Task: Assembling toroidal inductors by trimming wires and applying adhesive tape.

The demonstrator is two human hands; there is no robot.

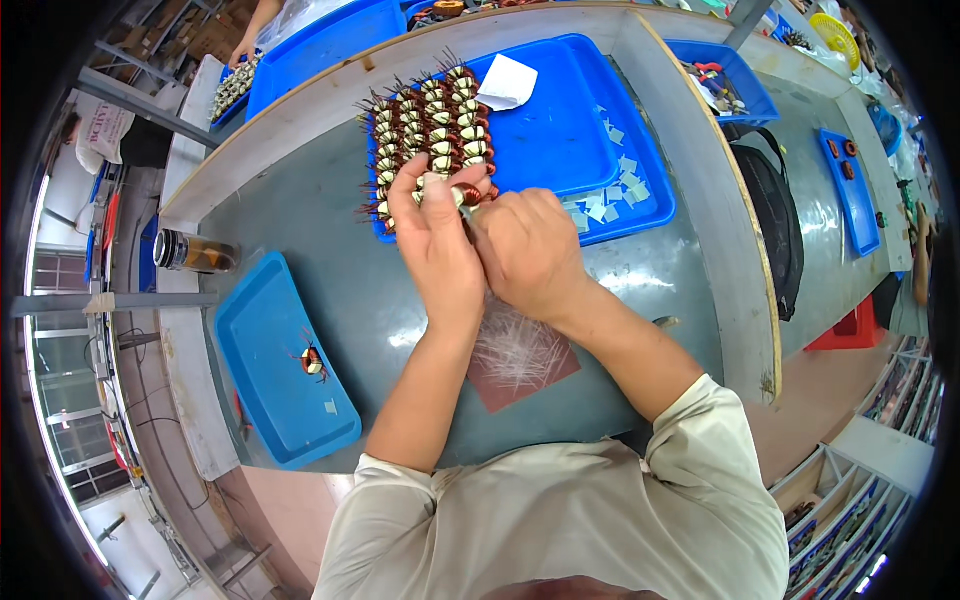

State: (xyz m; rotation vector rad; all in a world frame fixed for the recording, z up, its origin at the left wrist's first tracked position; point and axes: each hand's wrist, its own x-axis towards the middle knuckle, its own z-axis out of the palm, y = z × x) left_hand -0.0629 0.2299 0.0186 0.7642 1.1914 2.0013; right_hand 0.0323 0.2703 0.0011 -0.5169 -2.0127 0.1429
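Note:
In front of me, over the near edge of the large blue tray, my left hand pinches a copper-wound coil between thumb and fingers. Pressed up against it, my right hand is curled closed; what its fingers grip is hidden. Just beyond the hands, rows of similar coils with pale middles and dark wire ends stand in the left half of the large tray. Below my wrists, clear thin strips lie heaped on a reddish-brown square mat.
A smaller blue tray at left holds one coil. Behind it lies a lidded bottle. White paper and small pale squares lie in the large tray. A wooden partition bounds the right side; beyond it sits a black bag.

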